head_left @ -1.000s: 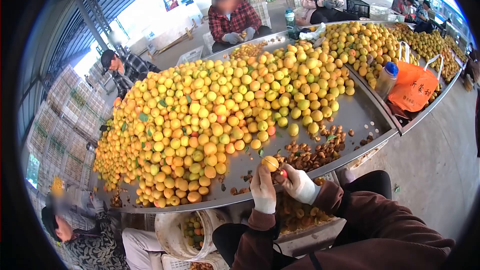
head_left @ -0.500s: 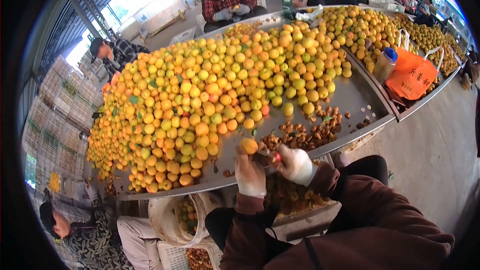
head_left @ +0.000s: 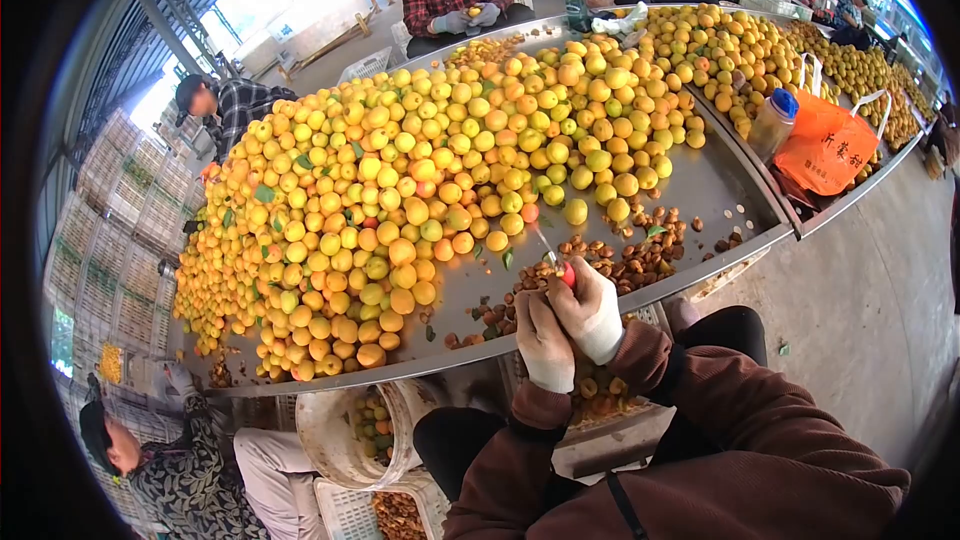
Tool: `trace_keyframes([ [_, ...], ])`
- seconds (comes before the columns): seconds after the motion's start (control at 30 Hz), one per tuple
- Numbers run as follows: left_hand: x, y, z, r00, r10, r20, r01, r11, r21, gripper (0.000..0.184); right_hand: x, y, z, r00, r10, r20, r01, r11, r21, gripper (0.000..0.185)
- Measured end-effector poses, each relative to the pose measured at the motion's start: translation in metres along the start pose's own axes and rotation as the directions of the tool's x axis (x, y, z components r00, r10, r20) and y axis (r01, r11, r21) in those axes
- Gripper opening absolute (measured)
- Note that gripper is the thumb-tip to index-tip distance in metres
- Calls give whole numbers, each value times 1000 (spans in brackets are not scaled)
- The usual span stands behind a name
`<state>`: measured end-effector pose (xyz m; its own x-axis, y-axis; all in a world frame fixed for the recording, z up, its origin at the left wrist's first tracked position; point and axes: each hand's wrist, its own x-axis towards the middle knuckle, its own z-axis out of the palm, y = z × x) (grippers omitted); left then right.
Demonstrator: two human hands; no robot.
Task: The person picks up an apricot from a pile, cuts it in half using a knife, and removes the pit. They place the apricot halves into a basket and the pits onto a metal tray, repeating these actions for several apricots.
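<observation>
My right hand [head_left: 590, 312], in a pale glove, is wrapped round the red handle of a knife [head_left: 568, 273], whose thin blade points up and away over the metal table [head_left: 480, 290]. Against it, my left hand [head_left: 543, 342] is closed, fingers bent; whatever it may hold is hidden. Both hands are at the table's near edge. Brown pits [head_left: 640, 262] lie just beyond them, and a large heap of yellow-orange fruits [head_left: 380, 200] covers the table to the left and behind. Below my hands, cut fruit [head_left: 600, 395] sits in a crate.
A white bucket [head_left: 320, 430] with fruit stands below the table edge, beside a white crate [head_left: 335, 510]. An orange bag [head_left: 825, 150] and a blue-capped bottle [head_left: 772, 125] are at the right. Several people sit around the table, one [head_left: 190, 475] at the lower left.
The yellow fruit that was up in my left hand no longer shows there. My hands have come together, and the knife blade now points away. The view has shifted downward.
</observation>
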<state>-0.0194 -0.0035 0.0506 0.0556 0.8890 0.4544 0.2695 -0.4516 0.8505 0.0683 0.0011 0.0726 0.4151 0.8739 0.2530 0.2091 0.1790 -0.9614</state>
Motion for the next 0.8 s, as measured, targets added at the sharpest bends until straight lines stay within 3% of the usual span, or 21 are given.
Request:
trace_keyframes([
  [0.07, -2, -11, 3, 1000, -20, 23, 19, 999, 47, 19, -1, -1, -6, 975, -218, 46, 222, 952, -210, 16],
  [0.1, -2, -19, 5, 957, -281, 66, 288, 914, -285, 25, 0, 1, -9, 976, -214, 47, 220, 951, -216, 16],
  [0.13, -3, -28, 8, 849, -492, 192, 507, 656, -559, 30, 0, 4, -11, 943, -298, 145, 329, 898, -292, 17],
  [0.2, -7, -63, 12, 826, -498, 263, 548, 602, -581, 34, 0, 8, -17, 885, -364, 291, 453, 817, -356, 20],
  [0.3, -10, -52, 2, 740, -560, 371, 655, 479, -584, 37, 5, 17, -17, 941, -259, 216, 306, 926, -222, 21],
  [0.33, -4, -27, -6, 649, -645, 403, 726, 367, -581, 35, 4, 12, -11, 982, 85, 170, -109, 984, 138, 25],
  [0.37, 0, -22, -11, 642, -651, 406, 731, 360, -579, 35, 10, 17, -12, 981, 94, 171, -117, 984, 133, 25],
  [0.4, 2, -20, -16, 645, -598, 476, 730, 298, -615, 35, 20, 24, -12, 924, 350, 156, -380, 886, 266, 27],
  [0.43, 5, -15, -18, 651, -537, 537, 726, 233, -647, 35, 24, 28, -13, 798, 577, 175, -595, 703, 389, 30],
  [0.47, 13, 2, -18, 592, -627, 506, 760, 227, -608, 38, 22, 16, -22, 763, 596, 250, -640, 641, 423, 33],
  [0.57, 18, 11, -13, 579, -653, 488, 722, 133, -679, 39, 15, -23, -30, 770, 547, 328, -636, 620, 459, 36],
  [0.63, 14, 0, -12, 580, -640, 504, 728, 130, -673, 41, 18, 12, -28, 785, 539, 307, -620, 684, 384, 35],
  [0.7, 14, -1, -13, 607, -632, 482, 705, 147, -694, 42, 19, 28, -25, 864, 436, 251, -491, 840, 232, 35],
  [0.77, 15, -5, -14, 634, -623, 459, 693, 192, -695, 43, 16, 10, -33, 824, 484, 295, -546, 817, 184, 35],
  [0.8, 15, -8, -15, 660, -614, 434, 678, 236, -696, 45, 14, 3, -38, 868, 342, 361, -362, 932, -12, 35],
])
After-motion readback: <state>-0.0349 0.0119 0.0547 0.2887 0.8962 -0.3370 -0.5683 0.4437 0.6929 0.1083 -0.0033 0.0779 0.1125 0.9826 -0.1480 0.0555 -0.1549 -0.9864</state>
